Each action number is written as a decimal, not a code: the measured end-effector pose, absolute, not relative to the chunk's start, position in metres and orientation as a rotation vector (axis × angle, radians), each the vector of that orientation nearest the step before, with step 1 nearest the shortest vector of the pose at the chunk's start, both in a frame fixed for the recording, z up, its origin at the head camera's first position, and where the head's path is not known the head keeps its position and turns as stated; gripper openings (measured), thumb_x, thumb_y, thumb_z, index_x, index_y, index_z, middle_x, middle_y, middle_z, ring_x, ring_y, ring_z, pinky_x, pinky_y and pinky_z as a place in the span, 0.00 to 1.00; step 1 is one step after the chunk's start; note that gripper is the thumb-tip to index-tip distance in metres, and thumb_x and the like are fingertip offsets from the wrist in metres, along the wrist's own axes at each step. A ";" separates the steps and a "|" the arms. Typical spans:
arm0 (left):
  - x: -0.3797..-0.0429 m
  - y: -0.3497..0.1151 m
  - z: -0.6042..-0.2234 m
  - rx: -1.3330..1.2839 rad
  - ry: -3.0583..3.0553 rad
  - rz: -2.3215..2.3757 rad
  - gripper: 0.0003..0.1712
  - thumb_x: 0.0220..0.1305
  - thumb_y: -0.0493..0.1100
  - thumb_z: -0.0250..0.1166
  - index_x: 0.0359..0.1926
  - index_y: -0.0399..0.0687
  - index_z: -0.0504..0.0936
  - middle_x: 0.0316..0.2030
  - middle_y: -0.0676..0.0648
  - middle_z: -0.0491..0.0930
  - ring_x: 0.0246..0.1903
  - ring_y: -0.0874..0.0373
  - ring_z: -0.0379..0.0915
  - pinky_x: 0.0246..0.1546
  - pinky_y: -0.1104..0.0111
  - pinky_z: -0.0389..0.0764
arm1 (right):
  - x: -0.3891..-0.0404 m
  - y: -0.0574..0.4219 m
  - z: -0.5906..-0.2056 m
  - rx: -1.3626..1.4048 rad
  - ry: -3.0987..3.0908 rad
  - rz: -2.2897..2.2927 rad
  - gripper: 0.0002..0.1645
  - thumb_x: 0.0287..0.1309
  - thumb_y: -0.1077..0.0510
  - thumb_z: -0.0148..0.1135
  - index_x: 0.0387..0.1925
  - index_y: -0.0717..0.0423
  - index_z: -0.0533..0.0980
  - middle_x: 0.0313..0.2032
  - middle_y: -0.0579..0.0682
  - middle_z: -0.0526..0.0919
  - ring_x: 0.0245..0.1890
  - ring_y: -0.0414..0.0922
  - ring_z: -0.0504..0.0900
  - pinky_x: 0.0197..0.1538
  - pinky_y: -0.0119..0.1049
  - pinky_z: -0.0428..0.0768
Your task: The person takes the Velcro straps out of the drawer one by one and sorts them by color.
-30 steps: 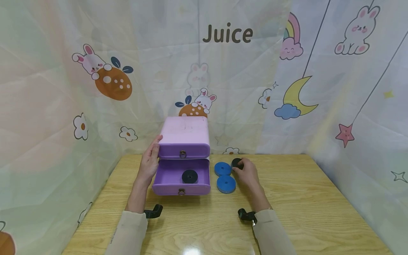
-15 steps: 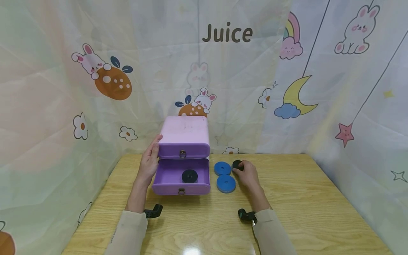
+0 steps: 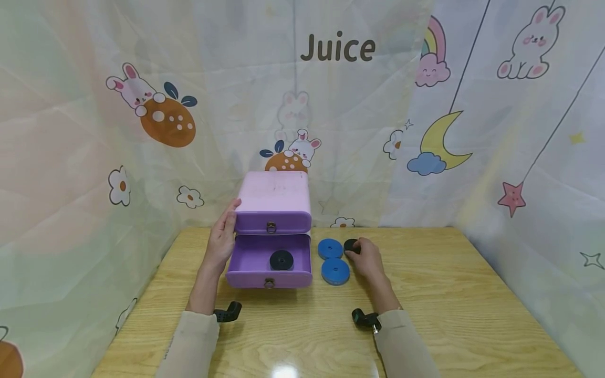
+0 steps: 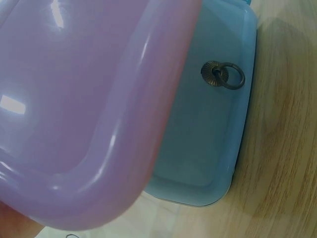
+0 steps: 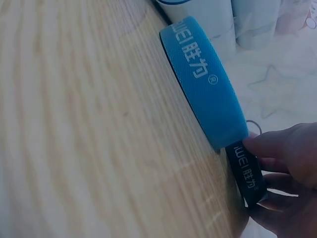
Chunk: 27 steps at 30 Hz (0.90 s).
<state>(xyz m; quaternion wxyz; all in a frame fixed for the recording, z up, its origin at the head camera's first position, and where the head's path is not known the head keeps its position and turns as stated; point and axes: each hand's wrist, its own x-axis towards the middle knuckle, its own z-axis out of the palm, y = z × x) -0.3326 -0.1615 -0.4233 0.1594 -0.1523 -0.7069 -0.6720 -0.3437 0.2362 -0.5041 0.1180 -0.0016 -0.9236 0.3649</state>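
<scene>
My left hand [image 3: 220, 242] rests against the left side of the small drawer cabinet [image 3: 274, 191], fingers straight along it and thumb by its front edge. Its top drawer [image 3: 255, 223] is closed. The purple drawer [image 3: 246, 280] beneath is pulled out, with a black roll of strap tape [image 3: 281, 260] lying in it. To the right, my right hand [image 3: 368, 258] pinches another black tape roll [image 5: 246, 173] between thumb and fingertips at the table; the fingers hide part of it. Left of that hand lie two blue tape rolls [image 3: 330, 249], one in front of the other.
In the left wrist view, a pale blue drawer front [image 4: 193, 144] with a ring pull [image 4: 232, 77] shows below the pulled-out drawer, low over the wooden table [image 3: 302, 336]. A printed cloth backdrop [image 3: 359, 131] stands behind and at both sides.
</scene>
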 end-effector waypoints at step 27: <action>-0.331 -0.162 -0.422 -0.422 -2.029 -1.916 0.31 0.84 0.57 0.44 0.79 0.53 0.64 0.81 0.54 0.57 0.81 0.57 0.49 0.82 0.57 0.52 | -0.328 0.214 -0.453 0.084 -2.615 1.005 0.28 0.70 0.50 0.67 0.66 0.59 0.76 0.65 0.62 0.78 0.65 0.62 0.76 0.61 0.61 0.79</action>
